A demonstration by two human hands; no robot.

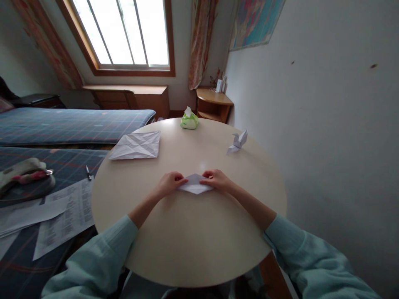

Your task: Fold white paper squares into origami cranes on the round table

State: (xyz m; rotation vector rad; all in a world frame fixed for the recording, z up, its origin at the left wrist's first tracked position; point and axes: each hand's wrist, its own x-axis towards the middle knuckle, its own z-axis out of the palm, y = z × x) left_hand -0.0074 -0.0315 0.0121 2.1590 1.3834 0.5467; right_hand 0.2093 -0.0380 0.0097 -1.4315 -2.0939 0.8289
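Observation:
A small folded sheet of white paper (195,185) is held between my two hands at the middle of the round table (193,236). My left hand (171,182) pinches its left end, thumb on top. At the opposite end, my right hand (218,180) grips the paper in the same way, fingers curled. The paper has a pointed upper edge and a creased flap along its front; its outer tips are hidden by my fingers. Beyond my right hand stands a white folded paper bird (238,141). A creased white sheet (137,145) lies flat beyond my left hand.
A green tissue pack (189,119) sits at the table's far edge. To the left, a plaid-covered bed (62,166) bears printed sheets (67,211), a pen (88,172) and a pouch-like item (26,178). A white wall (327,145) rises close on the right.

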